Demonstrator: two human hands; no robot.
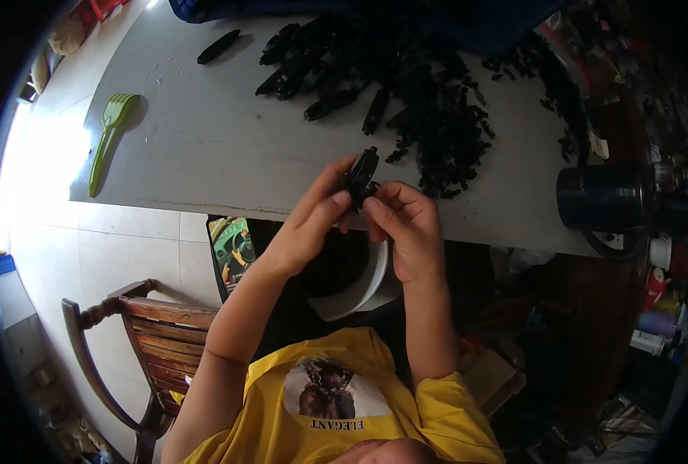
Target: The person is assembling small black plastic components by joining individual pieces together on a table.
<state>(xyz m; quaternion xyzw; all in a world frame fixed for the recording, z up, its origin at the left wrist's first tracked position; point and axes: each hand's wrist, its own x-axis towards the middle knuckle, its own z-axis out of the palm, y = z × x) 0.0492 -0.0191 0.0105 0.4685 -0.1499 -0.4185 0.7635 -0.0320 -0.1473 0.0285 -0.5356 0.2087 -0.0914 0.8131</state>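
My left hand [313,216] is closed around a long black plastic part [363,168], held tilted above the table's near edge. Its narrow end points away from me. My right hand [407,224] pinches a small dark piece [372,188] against the lower end of that part; the fingertips partly hide it. Just beyond my hands lies a pile of small black plastic pieces [444,151]. Longer black parts [301,66] like the one I hold are heaped farther back, and a single one [218,47] lies apart at the far left.
On the grey table [204,147], a green fork-shaped tool [108,139] lies left and a black cylinder [600,198] stands right. Blue bins [506,27] are at the back. Below my hands is a white basin [376,278]; a wooden chair [166,329] stands at left.
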